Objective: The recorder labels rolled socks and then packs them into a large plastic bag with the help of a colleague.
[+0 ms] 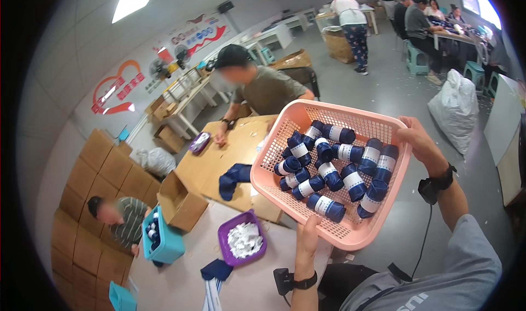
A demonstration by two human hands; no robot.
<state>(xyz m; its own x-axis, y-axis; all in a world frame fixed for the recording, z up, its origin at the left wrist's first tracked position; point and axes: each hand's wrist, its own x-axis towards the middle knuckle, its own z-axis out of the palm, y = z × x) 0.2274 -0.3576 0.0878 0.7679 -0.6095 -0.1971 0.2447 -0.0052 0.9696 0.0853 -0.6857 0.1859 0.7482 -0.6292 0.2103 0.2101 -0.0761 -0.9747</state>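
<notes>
Pink basket (285, 122) held up w/ both hands, tilted, above counter (181, 267) edge: left hand (307, 240) w/ fingers clamped on near rim, right hand (419, 141) w/ fingers clamped on far right corner. Inside, approx. a dozen rolled navy socks (334, 171) w/ white bands, bunched toward mid/low side. On counter below: purple tray (227, 245) of white tags near left hand, teal bin (170, 245) further left, open carton (183, 204), loose navy sock (233, 177) just beside basket; two other people at the counter, more seated at back right.
</notes>
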